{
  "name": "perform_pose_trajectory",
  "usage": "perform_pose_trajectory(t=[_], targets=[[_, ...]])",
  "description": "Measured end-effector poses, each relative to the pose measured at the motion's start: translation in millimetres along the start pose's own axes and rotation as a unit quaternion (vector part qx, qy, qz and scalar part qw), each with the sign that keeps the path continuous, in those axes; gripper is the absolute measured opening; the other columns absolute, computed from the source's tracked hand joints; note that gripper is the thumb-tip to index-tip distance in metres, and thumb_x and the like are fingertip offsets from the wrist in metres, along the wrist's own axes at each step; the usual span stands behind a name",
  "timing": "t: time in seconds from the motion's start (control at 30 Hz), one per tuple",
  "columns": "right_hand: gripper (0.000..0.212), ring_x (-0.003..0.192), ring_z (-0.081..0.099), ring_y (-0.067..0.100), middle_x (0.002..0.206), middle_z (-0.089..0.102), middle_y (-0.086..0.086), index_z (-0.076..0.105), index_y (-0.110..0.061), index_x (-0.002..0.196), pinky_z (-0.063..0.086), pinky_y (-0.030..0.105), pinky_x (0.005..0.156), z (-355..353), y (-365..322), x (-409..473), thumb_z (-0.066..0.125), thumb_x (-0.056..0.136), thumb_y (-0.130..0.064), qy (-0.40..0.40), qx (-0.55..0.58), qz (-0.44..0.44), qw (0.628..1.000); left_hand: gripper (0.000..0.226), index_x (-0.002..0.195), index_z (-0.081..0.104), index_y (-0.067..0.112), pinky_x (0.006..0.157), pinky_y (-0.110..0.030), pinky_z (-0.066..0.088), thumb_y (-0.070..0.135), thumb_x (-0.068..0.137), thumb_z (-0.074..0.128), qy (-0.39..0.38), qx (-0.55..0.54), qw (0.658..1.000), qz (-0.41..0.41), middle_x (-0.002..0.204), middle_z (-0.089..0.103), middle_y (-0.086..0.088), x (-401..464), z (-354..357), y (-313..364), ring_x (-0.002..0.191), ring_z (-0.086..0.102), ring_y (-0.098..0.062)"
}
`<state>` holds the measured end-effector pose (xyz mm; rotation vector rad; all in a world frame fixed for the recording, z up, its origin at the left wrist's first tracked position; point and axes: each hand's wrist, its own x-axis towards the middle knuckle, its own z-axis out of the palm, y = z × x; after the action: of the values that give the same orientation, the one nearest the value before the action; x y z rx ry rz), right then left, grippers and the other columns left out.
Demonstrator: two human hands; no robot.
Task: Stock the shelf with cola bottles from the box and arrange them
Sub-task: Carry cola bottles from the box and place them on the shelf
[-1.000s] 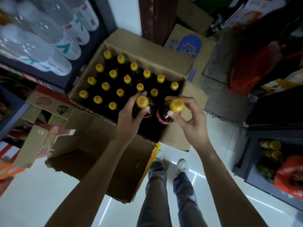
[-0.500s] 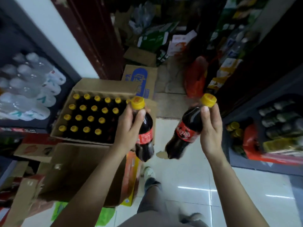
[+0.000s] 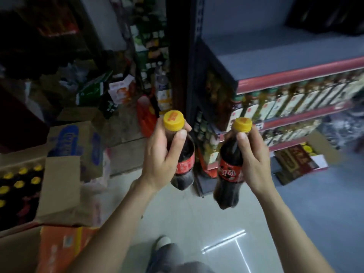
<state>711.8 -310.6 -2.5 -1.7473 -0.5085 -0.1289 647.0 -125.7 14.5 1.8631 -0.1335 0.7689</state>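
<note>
Nearest to me, my shoe (image 3: pixel 162 241) and grey trouser leg (image 3: pixel 173 259) stand on the pale tiled floor (image 3: pixel 197 223), with a streak of light glinting just right of them. Down at near left there's an orange carton (image 3: pixel 59 249), and above it the open cardboard box (image 3: pixel 59 190), its flap standing up, with yellow-capped cola bottles in the box (image 3: pixel 19 180) packed in dark rows.

Both forearms reach forward from the bottom edge. My left hand (image 3: pixel 163 154) curls round the neck and shoulder of the left cola bottle (image 3: pixel 183 164), thumb up just under the yellow cap, bottle upright with its red label showing. My right hand (image 3: pixel 252 154) grips the right cola bottle (image 3: pixel 228 170) the same way, fingers wrapped behind it, thumb on the front below the cap; this one hangs a little lower and tilts slightly. The two bottles are close together but apart, held in the air over the floor.

Beyond them, the dark upright post of the shelf unit (image 3: pixel 194 75) stands right between the bottles. To the right, the grey shelf (image 3: pixel 275 48) with its red edge strip lies bare on top; below it, a row of green-capped bottles with pale labels (image 3: pixel 285 101). A flat red-and-brown box (image 3: pixel 295 162) lies on the floor at its foot. Far left, a blue-printed carton (image 3: pixel 74 142), a green box (image 3: pixel 90 91) and blurred clutter.
</note>
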Motion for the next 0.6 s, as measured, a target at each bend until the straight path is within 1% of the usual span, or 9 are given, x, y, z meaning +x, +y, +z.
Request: perform_pose_trajectory(t=[0.07,0.13,0.2,0.3,0.33,0.4,0.47,0.57,0.6], targets=[[0.020,0.077,0.049,0.005,0.081,0.055,-0.010,0.055,-0.028,0.099,0.039,0.027,0.070,-47,-3,21,0.042,0.096,-0.043,0.028,0.001,-0.023,0.999,0.023,0.103,0.051,0.010,0.088,-0.022,0.043,0.031,0.099,0.043,0.006,-0.017,0.999,0.051,0.099,0.059,0.004,23,38,19,0.094,0.059,-0.010],[0.013,0.078,0.049,0.001,0.082,0.055,-0.019,0.054,-0.032,0.098,0.039,0.021,0.071,-88,-4,44,0.043,0.097,-0.039,0.051,0.004,-0.050,0.997,0.027,0.105,0.049,0.012,0.088,-0.021,0.043,0.037,0.100,0.040,0.013,-0.036,0.994,0.106,0.099,0.058,0.003,48,73,36,0.093,0.059,-0.011],[0.011,0.077,0.049,0.000,0.082,0.055,-0.020,0.054,-0.030,0.097,0.039,0.019,0.070,-125,-4,69,0.044,0.098,-0.033,0.074,0.005,-0.080,0.994,0.031,0.104,0.048,0.009,0.084,-0.019,0.044,0.037,0.100,0.038,0.021,-0.039,0.985,0.164,0.098,0.057,0.003,75,106,48,0.088,0.059,-0.010],[0.015,0.080,0.054,0.005,0.084,0.059,-0.015,0.053,-0.024,0.098,0.041,0.023,0.073,-171,0,112,0.042,0.098,-0.033,0.119,-0.006,-0.125,0.985,0.032,0.103,0.049,0.008,0.074,-0.024,0.047,0.038,0.100,0.037,0.042,-0.044,0.969,0.241,0.090,0.055,0.008,118,157,56,0.080,0.058,-0.014],[0.014,0.082,0.056,0.006,0.085,0.061,-0.015,0.053,-0.025,0.098,0.043,0.025,0.075,-185,2,127,0.041,0.098,-0.034,0.135,-0.002,-0.139,0.981,0.033,0.103,0.049,0.009,0.073,-0.025,0.047,0.039,0.101,0.037,0.049,-0.048,0.962,0.263,0.090,0.054,0.008,134,176,57,0.080,0.058,-0.013],[0.013,0.085,0.060,0.010,0.087,0.064,-0.014,0.053,-0.029,0.096,0.046,0.028,0.079,-212,7,156,0.041,0.098,-0.034,0.167,0.004,-0.164,0.972,0.035,0.103,0.050,0.007,0.077,-0.023,0.047,0.039,0.101,0.036,0.056,-0.054,0.952,0.296,0.095,0.056,0.005,165,212,57,0.087,0.060,-0.007],[0.012,0.086,0.061,0.009,0.088,0.065,-0.018,0.052,-0.031,0.097,0.047,0.027,0.081,-239,11,185,0.041,0.098,-0.033,0.194,0.008,-0.187,0.963,0.036,0.103,0.050,0.007,0.082,-0.027,0.049,0.040,0.100,0.036,0.062,-0.054,0.943,0.323,0.097,0.058,-0.002,197,247,60,0.092,0.061,-0.011],[0.011,0.089,0.061,0.007,0.090,0.065,-0.017,0.050,-0.029,0.099,0.047,0.027,0.082,-276,19,226,0.039,0.099,-0.030,0.220,0.009,-0.228,0.948,0.034,0.104,0.047,0.011,0.080,-0.040,0.053,0.043,0.100,0.037,0.066,-0.047,0.934,0.347,0.098,0.058,-0.005,243,296,63,0.090,0.062,-0.022],[0.010,0.088,0.060,0.003,0.091,0.064,-0.020,0.049,-0.028,0.100,0.046,0.026,0.081,-287,21,239,0.039,0.099,-0.029,0.230,0.008,-0.244,0.942,0.034,0.104,0.046,0.012,0.079,-0.043,0.053,0.045,0.099,0.037,0.068,-0.047,0.935,0.346,0.098,0.058,-0.004,258,312,63,0.090,0.062,-0.023]])
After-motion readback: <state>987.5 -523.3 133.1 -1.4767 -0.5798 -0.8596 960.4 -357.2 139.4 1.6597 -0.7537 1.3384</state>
